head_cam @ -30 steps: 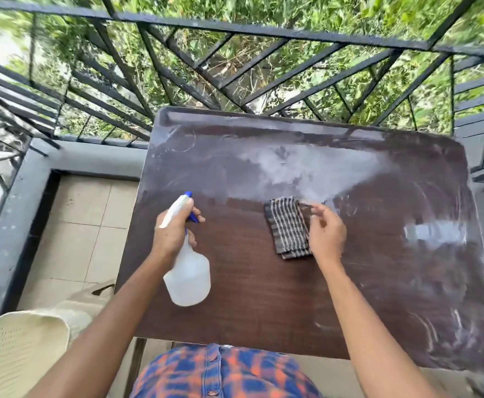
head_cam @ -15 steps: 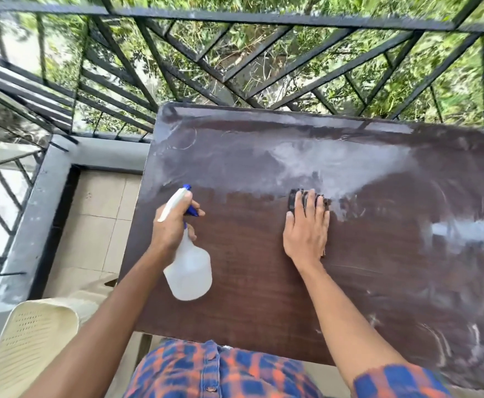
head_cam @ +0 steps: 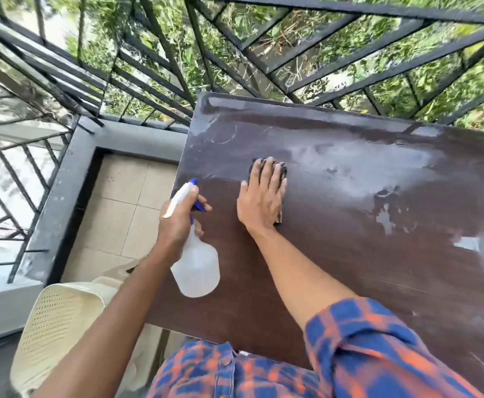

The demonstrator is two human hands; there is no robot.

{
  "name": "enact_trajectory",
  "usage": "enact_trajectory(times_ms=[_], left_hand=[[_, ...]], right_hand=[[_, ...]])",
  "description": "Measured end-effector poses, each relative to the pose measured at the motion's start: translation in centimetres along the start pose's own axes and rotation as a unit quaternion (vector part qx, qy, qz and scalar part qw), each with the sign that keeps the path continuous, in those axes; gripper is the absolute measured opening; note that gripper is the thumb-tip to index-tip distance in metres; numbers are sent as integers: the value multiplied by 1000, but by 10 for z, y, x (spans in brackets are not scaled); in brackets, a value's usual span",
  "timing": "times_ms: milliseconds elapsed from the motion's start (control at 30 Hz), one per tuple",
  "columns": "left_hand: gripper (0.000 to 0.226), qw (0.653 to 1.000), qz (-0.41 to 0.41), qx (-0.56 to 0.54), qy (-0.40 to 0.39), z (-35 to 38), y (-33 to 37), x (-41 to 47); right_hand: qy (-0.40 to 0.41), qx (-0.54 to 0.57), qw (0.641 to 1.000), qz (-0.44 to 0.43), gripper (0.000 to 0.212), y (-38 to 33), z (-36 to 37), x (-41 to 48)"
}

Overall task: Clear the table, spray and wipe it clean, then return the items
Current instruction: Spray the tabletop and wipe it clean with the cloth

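My left hand (head_cam: 177, 222) grips the bottle (head_cam: 196, 271) by its neck, fingers curled round it and one finger on the blue trigger (head_cam: 198, 206). The white head points up and away from me, with the blue nozzle (head_cam: 192, 181) at its tip. The pale round body hangs below my fist, over the near left part of the table (head_cam: 350, 268), and I cannot tell whether it touches the top.

My right hand (head_cam: 262, 196) lies flat on the cloth (head_cam: 255, 163), fingers straight and a little spread, pressing it against the table. The cloth is almost wholly under my palm. Only a dark edge shows past my fingertips and a corner by my wrist. It sits in the left half of the top, about midway between the near and far edges. My two hands are near each other but do not touch, the left just nearer to me than the right.

The dark brown top shows a pale, streaky film (head_cam: 364, 168) across its far half and right side, while the part nearest me is darker.

My checked sleeve (head_cam: 378, 349) is pushed up my right forearm. A cream perforated chair (head_cam: 57, 326) stands at my left, beside the table. Tiles (head_cam: 120, 211) cover the floor beyond it, and a black railing (head_cam: 292, 76) runs behind the table with green leaves past it.
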State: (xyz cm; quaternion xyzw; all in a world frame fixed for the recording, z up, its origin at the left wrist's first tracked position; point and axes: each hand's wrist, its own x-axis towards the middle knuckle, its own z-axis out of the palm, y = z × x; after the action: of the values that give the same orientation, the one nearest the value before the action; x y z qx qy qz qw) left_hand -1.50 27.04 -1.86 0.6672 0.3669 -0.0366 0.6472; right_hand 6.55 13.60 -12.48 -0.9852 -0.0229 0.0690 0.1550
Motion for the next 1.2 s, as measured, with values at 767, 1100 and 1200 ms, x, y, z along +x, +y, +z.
enact_trajectory(times_ms=[767, 1100, 1200], left_hand=[[47, 1000, -15, 10, 7, -98, 12, 86], [43, 999, -36, 3, 10, -104, 7, 109], [45, 999, -42, 6, 14, -105, 11, 114]], right_hand=[[-38, -7, 992, -120, 62, -137, 52, -2], [-88, -66, 956, -272, 59, -138, 54, 77], [-94, -70, 964, -239, 58, -140, 46, 113]])
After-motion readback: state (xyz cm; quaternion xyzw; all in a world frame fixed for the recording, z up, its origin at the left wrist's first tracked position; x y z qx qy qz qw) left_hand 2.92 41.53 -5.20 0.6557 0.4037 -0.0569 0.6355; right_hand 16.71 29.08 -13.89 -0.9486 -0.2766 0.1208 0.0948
